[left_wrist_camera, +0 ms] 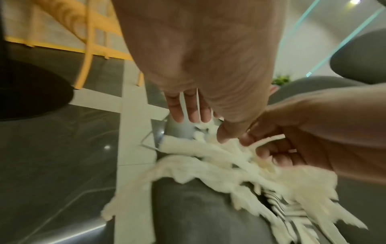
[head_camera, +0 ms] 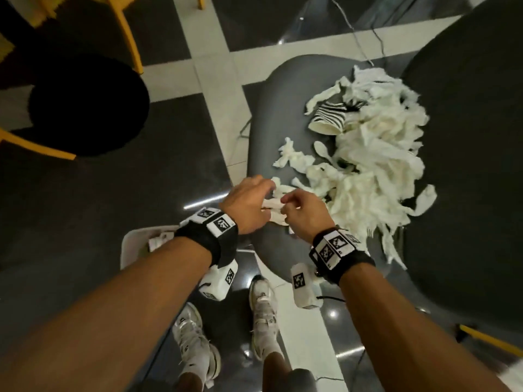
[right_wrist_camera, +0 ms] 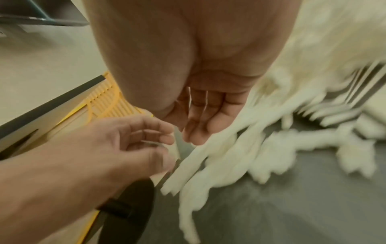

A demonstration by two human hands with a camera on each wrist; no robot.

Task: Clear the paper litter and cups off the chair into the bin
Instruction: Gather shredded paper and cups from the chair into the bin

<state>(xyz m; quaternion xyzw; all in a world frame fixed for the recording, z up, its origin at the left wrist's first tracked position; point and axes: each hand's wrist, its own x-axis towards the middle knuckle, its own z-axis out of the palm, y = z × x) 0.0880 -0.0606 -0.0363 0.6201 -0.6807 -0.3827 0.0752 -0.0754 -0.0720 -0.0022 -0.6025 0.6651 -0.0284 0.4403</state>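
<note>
A heap of torn white paper strips (head_camera: pixel 376 165) covers the grey chair seat (head_camera: pixel 274 108). A zebra-striped paper cup (head_camera: pixel 328 117) lies on its side at the heap's far left edge. Both hands meet at the seat's near left edge over loose strips (left_wrist_camera: pixel 208 153). My right hand (head_camera: pixel 285 205) has its fingers curled and pinches a thin paper strip (left_wrist_camera: pixel 269 138). My left hand (head_camera: pixel 268 193) reaches over the same strips with fairly straight fingers (left_wrist_camera: pixel 188 109), its thumb tip touching the paper. The pale bin (head_camera: pixel 130 244) stands on the floor under my left forearm, with paper inside.
The chair's dark backrest (head_camera: pixel 467 165) rises on the right. A black round base (head_camera: pixel 87 106) and yellow chair legs (head_camera: pixel 127 32) stand at the left on the tiled floor. Cables (head_camera: pixel 365 32) run behind the seat. My shoes (head_camera: pixel 263 306) are beside the bin.
</note>
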